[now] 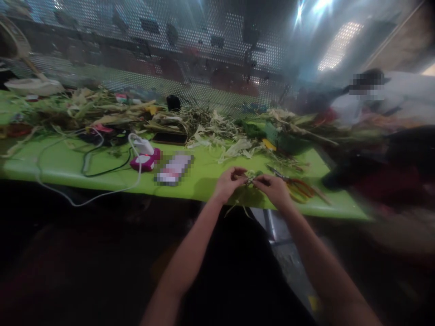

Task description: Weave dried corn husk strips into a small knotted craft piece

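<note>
A small husk bundle [250, 180] is pinched between both hands [228, 183] [273, 189], near the green surface's [204, 174] edge; scissors [295, 184] just right.

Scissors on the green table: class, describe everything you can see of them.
The scissors lie flat on the green table near its front edge, just right of the right hand, which pinches a husk bundle; whether they touch the hand is unclear. The handles look like orange plastic and point right; the thin metal blades point up-left and appear shut. Dry husk scraps lie behind them. Blur hides finer detail.
</note>
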`<control>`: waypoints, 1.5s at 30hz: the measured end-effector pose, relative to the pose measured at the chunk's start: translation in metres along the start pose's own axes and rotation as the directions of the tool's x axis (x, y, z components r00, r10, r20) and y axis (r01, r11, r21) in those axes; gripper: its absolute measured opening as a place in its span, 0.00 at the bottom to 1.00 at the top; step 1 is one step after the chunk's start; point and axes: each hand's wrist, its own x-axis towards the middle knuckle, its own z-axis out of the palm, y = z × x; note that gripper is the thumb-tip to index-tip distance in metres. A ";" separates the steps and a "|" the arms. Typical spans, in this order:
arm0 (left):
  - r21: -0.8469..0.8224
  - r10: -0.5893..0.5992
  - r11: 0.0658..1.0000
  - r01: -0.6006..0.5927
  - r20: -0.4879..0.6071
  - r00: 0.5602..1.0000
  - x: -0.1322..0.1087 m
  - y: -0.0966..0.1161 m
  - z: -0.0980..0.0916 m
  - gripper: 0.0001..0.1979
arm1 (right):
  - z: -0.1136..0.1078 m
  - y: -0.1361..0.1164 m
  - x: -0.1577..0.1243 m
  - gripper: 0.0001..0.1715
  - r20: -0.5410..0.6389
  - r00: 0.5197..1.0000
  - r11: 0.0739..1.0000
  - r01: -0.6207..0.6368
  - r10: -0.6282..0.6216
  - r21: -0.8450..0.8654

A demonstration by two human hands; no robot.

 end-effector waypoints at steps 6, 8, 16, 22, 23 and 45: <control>0.209 0.226 0.959 -0.193 -0.149 0.963 -0.006 0.003 0.003 0.20 | -0.005 0.001 -0.003 0.12 -0.153 0.986 0.990 0.042 -0.062 -0.133; 0.392 0.361 0.875 -0.284 -0.138 0.922 -0.012 0.005 0.008 0.17 | -0.005 -0.001 -0.004 0.11 -0.225 0.968 0.973 0.059 -0.110 -0.222; 0.337 0.300 0.904 -0.262 -0.063 0.952 -0.027 -0.003 0.032 0.15 | -0.003 -0.028 -0.018 0.11 -0.203 0.959 0.973 0.168 -0.199 -0.160; -0.296 -0.086 0.954 0.047 -0.117 0.989 -0.023 0.000 0.037 0.19 | -0.013 -0.029 -0.017 0.13 -0.314 0.932 0.983 0.160 -0.182 -0.094; -0.351 -0.121 0.933 0.080 -0.098 0.988 -0.024 0.002 0.038 0.21 | -0.014 -0.027 -0.015 0.14 -0.313 0.936 0.986 0.148 -0.163 -0.072; 0.081 -0.120 0.991 0.109 0.147 0.982 -0.012 0.025 0.010 0.13 | -0.018 -0.025 -0.003 0.14 -0.134 0.990 0.992 0.054 -0.038 0.116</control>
